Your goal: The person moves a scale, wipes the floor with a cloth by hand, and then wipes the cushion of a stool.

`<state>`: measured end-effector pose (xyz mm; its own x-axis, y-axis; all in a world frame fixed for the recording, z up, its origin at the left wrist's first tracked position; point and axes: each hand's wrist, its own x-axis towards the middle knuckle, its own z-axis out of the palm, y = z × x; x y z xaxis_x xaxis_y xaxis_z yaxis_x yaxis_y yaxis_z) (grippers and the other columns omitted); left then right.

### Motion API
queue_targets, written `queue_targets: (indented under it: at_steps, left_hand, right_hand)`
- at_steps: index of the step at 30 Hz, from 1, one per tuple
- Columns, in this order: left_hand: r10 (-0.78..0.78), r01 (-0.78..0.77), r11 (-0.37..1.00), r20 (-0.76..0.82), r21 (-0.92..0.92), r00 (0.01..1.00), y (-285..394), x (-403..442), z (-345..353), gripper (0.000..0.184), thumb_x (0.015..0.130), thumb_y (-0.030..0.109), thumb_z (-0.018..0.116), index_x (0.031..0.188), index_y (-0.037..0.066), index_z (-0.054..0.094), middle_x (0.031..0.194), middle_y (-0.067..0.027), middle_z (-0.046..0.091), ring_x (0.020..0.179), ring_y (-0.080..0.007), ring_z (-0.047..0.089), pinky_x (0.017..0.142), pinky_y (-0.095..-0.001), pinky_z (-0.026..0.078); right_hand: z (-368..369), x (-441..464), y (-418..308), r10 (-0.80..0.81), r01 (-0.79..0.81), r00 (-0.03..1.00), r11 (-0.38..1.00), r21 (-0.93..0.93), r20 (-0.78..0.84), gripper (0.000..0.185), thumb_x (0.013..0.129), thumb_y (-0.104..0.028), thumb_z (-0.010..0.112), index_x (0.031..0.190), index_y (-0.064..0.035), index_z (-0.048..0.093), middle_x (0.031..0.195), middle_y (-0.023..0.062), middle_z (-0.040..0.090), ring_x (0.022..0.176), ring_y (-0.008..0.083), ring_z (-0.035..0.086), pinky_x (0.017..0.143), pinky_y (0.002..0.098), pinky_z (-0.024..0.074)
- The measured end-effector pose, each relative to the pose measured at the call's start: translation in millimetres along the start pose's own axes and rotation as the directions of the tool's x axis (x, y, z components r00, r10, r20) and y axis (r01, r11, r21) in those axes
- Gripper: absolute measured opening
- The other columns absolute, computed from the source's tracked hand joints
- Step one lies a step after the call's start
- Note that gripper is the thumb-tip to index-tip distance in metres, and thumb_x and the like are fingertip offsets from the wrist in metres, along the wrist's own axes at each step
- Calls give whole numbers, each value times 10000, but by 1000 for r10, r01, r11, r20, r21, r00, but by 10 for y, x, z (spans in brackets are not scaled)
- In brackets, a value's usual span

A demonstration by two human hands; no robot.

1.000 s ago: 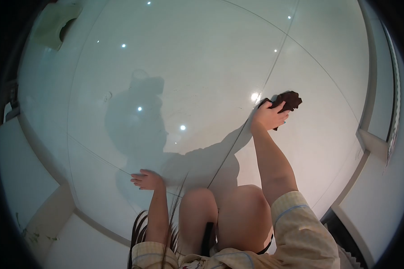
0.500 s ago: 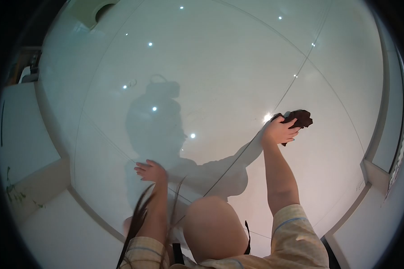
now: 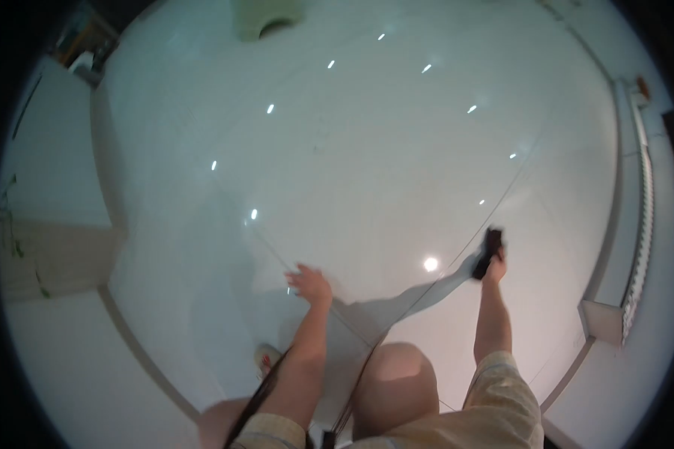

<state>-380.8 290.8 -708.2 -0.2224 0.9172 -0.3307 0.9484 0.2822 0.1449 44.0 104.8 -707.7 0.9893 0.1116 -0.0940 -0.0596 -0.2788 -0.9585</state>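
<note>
My right hand (image 3: 496, 268) is closed on a dark, brownish-black cloth (image 3: 490, 248) at the right of the head view. Both are slightly smeared by motion, and I cannot tell whether the cloth touches the tiled floor (image 3: 352, 179). Left of the middle, my left hand (image 3: 311, 284) holds nothing; its fingers are spread just over or on the glossy pale tiles. A bent knee (image 3: 397, 374) stands between my two forearms.
A light green stool-like object (image 3: 266, 16) stands at the far edge. Low white walls or cabinets (image 3: 60, 150) line the left, near a trailing green plant (image 3: 15, 239). A white ledge (image 3: 603, 322) runs along the right. A sandaled foot (image 3: 266, 359) shows below my left hand.
The whole view has turned, bringing the green object toward the top middle. Against the floor lines, my right hand and the cloth are nearer my body. The cloth now looks narrower and upright.
</note>
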Motion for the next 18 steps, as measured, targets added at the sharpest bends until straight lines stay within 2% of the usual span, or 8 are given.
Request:
queue_targets:
  at_steps: [3,4,6,9,12,14,17,18]
  left_hand:
    - [299,-266,952,278,-151,913,77,23,-318,270,799,182,540,1007,22,482,1220,-289,345,1018,-417,467,812,-461,439]
    - [360,-298,928,342,-222,868,210,-101,-626,203,790,166,545,921,14,513,1153,-264,422,947,-390,517,775,-445,454]
    - [345,-238,923,376,-302,860,312,-486,-1399,168,785,166,548,842,8,531,1050,-229,518,863,-363,556,728,-440,463]
    - [325,-155,876,321,-457,889,-63,-910,-1952,211,753,217,593,688,21,550,649,-161,571,698,-346,568,648,-426,452]
    - [316,-156,903,371,-401,873,-593,-1339,-2370,333,765,351,546,680,34,601,608,-108,594,639,-258,591,615,-372,450]
    - [484,-332,865,450,-378,750,-718,-1468,-2962,315,787,330,534,789,28,624,689,-93,618,665,-225,602,624,-359,466]
    - [483,15,655,434,-756,760,-499,-1568,-3710,314,812,308,497,897,25,601,791,-92,619,717,-213,606,647,-349,483]
    - [469,152,546,451,-824,760,-420,-1544,-3806,318,821,301,485,933,24,594,824,-92,620,734,-209,607,654,-345,489]
  right_hand:
    - [21,-887,-672,502,-556,829,787,268,246,443,633,-14,419,1055,32,547,960,126,579,892,259,553,803,366,466]
    - [103,-950,-416,530,-622,769,750,224,358,422,643,-47,432,1043,34,540,929,126,575,849,266,559,765,375,481]
    - [559,-1585,-979,606,-750,611,649,127,510,426,658,-59,440,1068,19,527,930,134,573,803,266,564,719,371,487]
    - [1266,-2686,-2316,293,-813,320,573,102,901,553,643,-149,458,1177,-5,452,996,129,563,882,238,541,802,344,440]
    - [1318,-3470,-3950,306,-874,211,484,40,928,595,646,-130,448,1227,-8,411,1081,116,537,962,225,521,857,322,421]
    - [1116,-3830,-4908,282,-888,136,460,-9,950,613,643,-109,450,1246,-9,396,1168,120,492,1041,225,490,913,319,386]
    - [612,-4071,-6131,277,-843,99,534,-67,956,610,645,-72,431,1252,-9,394,1199,120,471,1085,234,459,945,326,357]
    - [483,-4099,-6478,358,-805,169,588,-81,918,603,637,-44,427,1239,-9,415,1195,122,476,1084,236,461,956,330,349]
